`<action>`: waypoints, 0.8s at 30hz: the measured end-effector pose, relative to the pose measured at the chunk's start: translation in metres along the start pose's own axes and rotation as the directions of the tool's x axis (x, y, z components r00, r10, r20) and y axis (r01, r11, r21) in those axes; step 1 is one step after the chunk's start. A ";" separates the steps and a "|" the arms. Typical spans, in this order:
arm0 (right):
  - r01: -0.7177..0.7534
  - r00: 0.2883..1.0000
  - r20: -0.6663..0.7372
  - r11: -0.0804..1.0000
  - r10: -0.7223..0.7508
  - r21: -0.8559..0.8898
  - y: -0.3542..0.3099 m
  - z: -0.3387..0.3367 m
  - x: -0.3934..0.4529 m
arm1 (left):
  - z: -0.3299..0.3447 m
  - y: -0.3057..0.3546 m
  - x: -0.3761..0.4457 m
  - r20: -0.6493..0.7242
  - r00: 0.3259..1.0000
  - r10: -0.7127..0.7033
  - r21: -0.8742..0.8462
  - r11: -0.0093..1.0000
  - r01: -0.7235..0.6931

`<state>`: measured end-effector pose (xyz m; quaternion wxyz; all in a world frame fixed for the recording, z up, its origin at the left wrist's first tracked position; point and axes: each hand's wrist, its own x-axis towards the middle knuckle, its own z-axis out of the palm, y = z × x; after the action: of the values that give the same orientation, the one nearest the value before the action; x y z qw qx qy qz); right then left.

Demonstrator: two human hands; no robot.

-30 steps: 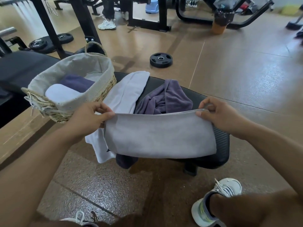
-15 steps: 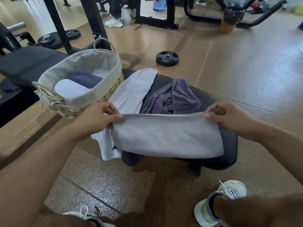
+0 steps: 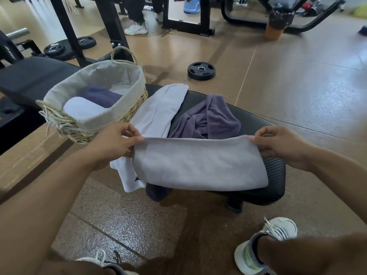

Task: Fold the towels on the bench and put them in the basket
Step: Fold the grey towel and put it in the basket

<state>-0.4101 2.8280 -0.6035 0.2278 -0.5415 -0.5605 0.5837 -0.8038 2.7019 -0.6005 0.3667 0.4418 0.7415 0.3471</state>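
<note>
A light grey towel (image 3: 198,165), folded into a long strip, hangs stretched between my hands over the near end of the black bench (image 3: 274,175). My left hand (image 3: 115,141) pinches its left top corner and my right hand (image 3: 282,145) pinches its right top corner. Behind it on the bench lie a crumpled purple towel (image 3: 208,120) and a white towel (image 3: 158,114) that drapes over the bench's near edge. The lined wicker basket (image 3: 127,112) stands at the left and holds a folded white towel (image 3: 83,108) and a folded dark blue towel (image 3: 101,96).
A black weight plate (image 3: 201,70) lies on the floor beyond the bench. A rack frame (image 3: 111,26) with more plates (image 3: 57,49) stands at the back left, where someone's legs and white shoes (image 3: 136,28) show. My own shoes (image 3: 264,247) are on the floor in front.
The grey towel stays stretched between both hands. Hands and towel have shifted slightly to the right in view as the camera moved; grips are unchanged.
</note>
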 end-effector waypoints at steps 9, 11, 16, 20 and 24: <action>-0.002 0.999 -0.049 0.999 -0.001 -0.052 0.004 0.004 0.006 | 0.000 0.010 -0.005 0.000 0.997 0.080 -0.033 0.996 -0.080; 0.003 0.999 -0.051 0.998 -0.007 -0.068 0.004 0.004 0.007 | 0.000 0.010 -0.006 -0.012 0.996 0.090 -0.027 0.996 -0.090; -0.011 1.000 -0.015 0.996 0.009 -0.088 0.005 0.003 0.007 | 0.002 0.005 -0.006 -0.031 0.993 0.115 0.165 0.980 -0.109; -0.004 1.000 0.000 0.994 0.004 -0.106 0.004 0.004 0.006 | 0.005 0.005 -0.006 -0.070 0.989 0.131 0.237 0.965 -0.111; -0.002 1.000 0.000 0.995 0.002 -0.096 0.004 0.004 0.006 | 0.003 0.006 -0.004 -0.116 0.982 0.149 0.189 0.974 -0.126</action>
<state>-0.4140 2.8307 -0.6108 0.2008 -0.5523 -0.5874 0.5564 -0.7974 2.7008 -0.5956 0.2513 0.5002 0.7598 0.3309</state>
